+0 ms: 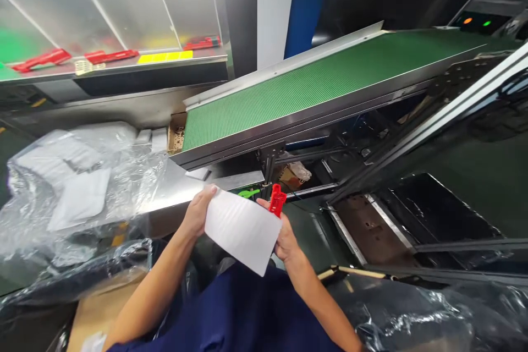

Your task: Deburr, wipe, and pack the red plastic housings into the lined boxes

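Note:
A white, foam-like sheet [243, 228] is stretched between my two hands in front of my body. My left hand [199, 212] is closed on its upper left corner, thumb on top. At the sheet's right edge, my right hand [286, 236] is closed around a red plastic part [277, 201], which sticks up past the fingers. The sheet hides some of that hand, so I cannot tell how firmly it also grips the sheet. Just beyond the sheet's top edge shows a bright green piece [249, 193]; whether it is held or lies behind is unclear.
A green ribbed conveyor belt [264, 99] slopes up to the right. On the left, clear plastic wrapping [119, 176] holds several white sheets [82, 195] on a metal table. Red parts [111, 56] and a yellow strip [165, 57] lie on the ledge behind. A cardboard box [177, 132] stands at the belt's lower end.

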Demonstrator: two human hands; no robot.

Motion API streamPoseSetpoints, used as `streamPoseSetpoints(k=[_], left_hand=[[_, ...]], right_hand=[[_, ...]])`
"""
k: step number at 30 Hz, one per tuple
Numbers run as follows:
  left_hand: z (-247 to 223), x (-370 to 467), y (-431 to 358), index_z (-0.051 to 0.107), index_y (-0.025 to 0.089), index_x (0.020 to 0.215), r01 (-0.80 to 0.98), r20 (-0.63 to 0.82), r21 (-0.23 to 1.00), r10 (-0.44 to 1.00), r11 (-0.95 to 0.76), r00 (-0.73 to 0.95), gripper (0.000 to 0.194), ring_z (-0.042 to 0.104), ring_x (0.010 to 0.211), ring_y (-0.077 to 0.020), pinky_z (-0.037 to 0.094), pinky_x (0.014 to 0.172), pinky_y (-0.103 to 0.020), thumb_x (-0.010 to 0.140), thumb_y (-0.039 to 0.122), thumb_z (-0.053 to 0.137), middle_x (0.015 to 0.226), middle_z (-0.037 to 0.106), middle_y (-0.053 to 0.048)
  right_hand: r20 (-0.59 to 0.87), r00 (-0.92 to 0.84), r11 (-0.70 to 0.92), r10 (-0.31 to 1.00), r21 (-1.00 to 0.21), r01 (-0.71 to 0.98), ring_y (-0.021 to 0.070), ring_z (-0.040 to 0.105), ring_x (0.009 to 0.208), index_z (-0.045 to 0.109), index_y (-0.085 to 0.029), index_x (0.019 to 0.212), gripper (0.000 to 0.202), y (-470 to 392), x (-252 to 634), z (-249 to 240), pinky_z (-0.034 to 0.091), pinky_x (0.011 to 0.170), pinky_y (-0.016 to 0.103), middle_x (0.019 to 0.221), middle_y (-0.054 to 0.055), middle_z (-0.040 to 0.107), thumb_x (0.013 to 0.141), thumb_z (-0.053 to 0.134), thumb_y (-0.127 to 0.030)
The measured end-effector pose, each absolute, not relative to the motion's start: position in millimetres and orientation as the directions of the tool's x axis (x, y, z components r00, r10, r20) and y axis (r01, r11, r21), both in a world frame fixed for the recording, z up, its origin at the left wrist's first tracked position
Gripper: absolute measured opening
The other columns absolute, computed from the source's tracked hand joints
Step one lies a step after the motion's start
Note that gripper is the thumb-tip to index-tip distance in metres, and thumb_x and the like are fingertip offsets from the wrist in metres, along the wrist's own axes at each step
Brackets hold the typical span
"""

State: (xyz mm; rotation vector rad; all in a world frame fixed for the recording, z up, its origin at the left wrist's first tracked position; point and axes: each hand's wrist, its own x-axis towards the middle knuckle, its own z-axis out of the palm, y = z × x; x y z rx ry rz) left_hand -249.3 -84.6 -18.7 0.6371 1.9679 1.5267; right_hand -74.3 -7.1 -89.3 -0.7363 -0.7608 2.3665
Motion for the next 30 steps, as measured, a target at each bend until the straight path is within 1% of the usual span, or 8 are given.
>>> streamPoseSetpoints(k=[4, 6, 9, 12, 17, 22, 26, 30], left_hand=[[-26.3, -252.4, -98.2, 0.042, 0.021, 0.062, 0.313, 0.045, 0.911, 0.688, 0.270, -0.725, 0.048, 0.038, 0.043, -0.0110, 0.031, 0.041, -0.022, 0.079, 0.066, 0.050, 0.049, 0.040, 0.005], [-28.8, -252.4, -104.4, 0.043, 0.022, 0.064, 0.409, 0.115, 0.865, 0.681, 0.289, -0.723, 0.043, 0.035, 0.042, -0.0110, 0.029, 0.042, -0.022, 0.084, 0.059, 0.049, 0.047, 0.036, 0.006], [-31.7, -253.8, -111.3, 0.045, 0.021, 0.064, 0.533, 0.220, 0.789, 0.667, 0.307, -0.711, 0.037, 0.033, 0.044, -0.0109, 0.030, 0.047, -0.023, 0.086, 0.052, 0.049, 0.049, 0.034, 0.006], [-34.9, -257.1, -115.2, 0.046, 0.021, 0.066, 0.613, 0.290, 0.724, 0.667, 0.316, -0.687, 0.033, 0.030, 0.043, -0.0105, 0.029, 0.048, -0.023, 0.087, 0.046, 0.047, 0.048, 0.032, 0.007], [-41.2, -260.9, -119.3, 0.046, 0.021, 0.067, 0.702, 0.372, 0.633, 0.668, 0.326, -0.645, 0.033, 0.029, 0.040, -0.0104, 0.028, 0.046, -0.023, 0.090, 0.046, 0.046, 0.048, 0.029, 0.007], [-47.0, -260.2, -121.3, 0.052, 0.020, 0.069, 0.766, 0.412, 0.549, 0.690, 0.334, -0.595, 0.037, 0.035, 0.039, -0.0115, 0.027, 0.046, -0.024, 0.091, 0.049, 0.045, 0.048, 0.036, 0.005], [-49.3, -257.7, -123.3, 0.055, 0.020, 0.069, 0.796, 0.424, 0.503, 0.706, 0.337, -0.567, 0.036, 0.037, 0.040, -0.0122, 0.027, 0.047, -0.024, 0.091, 0.047, 0.044, 0.048, 0.038, 0.003], [-50.5, -257.2, -125.1, 0.055, 0.021, 0.070, 0.812, 0.436, 0.473, 0.711, 0.341, -0.552, 0.033, 0.037, 0.039, -0.0130, 0.027, 0.048, -0.024, 0.091, 0.043, 0.044, 0.047, 0.038, 0.003]], right_hand=[[-0.386, -0.740, -0.773, 0.551, -0.570, -0.279, 0.0150, 0.053, 0.043, 0.066, -0.020, 0.080, 0.069, -15.4, -72.6, -88.5, 0.045, 0.044, 0.028, 0.053, -0.001, 0.061, 0.046, 0.077, -0.080], [-0.387, -0.721, -0.767, 0.575, -0.561, -0.310, 0.0115, 0.044, 0.036, 0.064, -0.020, 0.077, 0.073, -15.9, -70.5, -88.6, 0.039, 0.038, 0.026, 0.048, -0.004, 0.055, 0.045, 0.071, -0.085], [-0.354, -0.675, -0.687, 0.648, -0.653, -0.317, 0.0100, 0.044, 0.036, 0.065, -0.019, 0.080, 0.063, -11.9, -67.8, -86.1, 0.035, 0.038, 0.023, 0.047, -0.005, 0.054, 0.050, 0.081, -0.071], [-0.329, -0.641, -0.578, 0.693, -0.786, -0.222, 0.0109, 0.047, 0.038, 0.066, -0.018, 0.078, 0.045, -6.8, -65.8, -82.1, 0.036, 0.041, 0.023, 0.043, -0.005, 0.054, 0.056, 0.085, -0.052], [-0.292, -0.610, -0.477, 0.736, -0.864, -0.162, 0.0139, 0.053, 0.044, 0.071, -0.016, 0.085, 0.055, -3.4, -58.1, -80.1, 0.039, 0.045, 0.025, 0.050, 0.001, 0.061, 0.063, 0.075, -0.066], [-0.289, -0.594, -0.433, 0.751, -0.895, -0.112, 0.0161, 0.055, 0.045, 0.071, -0.013, 0.092, 0.075, -2.6, -53.1, -79.6, 0.042, 0.047, 0.028, 0.054, 0.004, 0.065, 0.050, 0.077, -0.074], [-0.332, -0.545, -0.416, 0.770, -0.909, -0.033, 0.0131, 0.055, 0.045, 0.072, -0.015, 0.091, 0.062, -2.5, -58.1, -80.7, 0.043, 0.045, 0.028, 0.080, 0.009, 0.074, 0.051, 0.084, -0.060], [-0.340, -0.542, -0.419, 0.769, -0.908, -0.025, 0.0143, 0.055, 0.045, 0.073, -0.015, 0.081, 0.054, -2.2, -59.6, -83.6, 0.041, 0.046, 0.027, 0.065, 0.007, 0.070, 0.062, 0.075, -0.065]])
